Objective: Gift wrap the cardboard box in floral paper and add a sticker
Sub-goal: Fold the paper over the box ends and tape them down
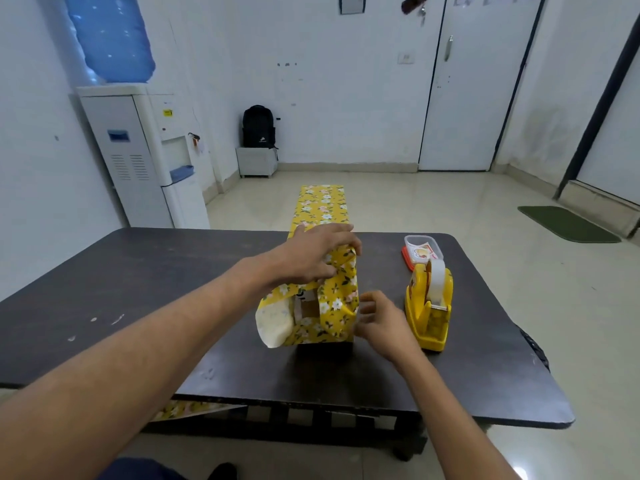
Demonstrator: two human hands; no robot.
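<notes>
Our right hand (379, 323) curls beside the side flap; whether it pinches, we cannot tell. We should crease the paper (337, 306) tight on the box (309, 306), lying from the middle of the table (138, 289) to its far edge, while our left hand (311, 258) grips the top flap.

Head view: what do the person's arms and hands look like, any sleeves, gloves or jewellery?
Both arms are bare: no sleeve shows on the left forearm or right forearm up to the picture's edge. The left hand and right hand wear no gloves, and no ring, watch or bracelet is visible. A dark blue garment shows at the bottom edge.
</notes>
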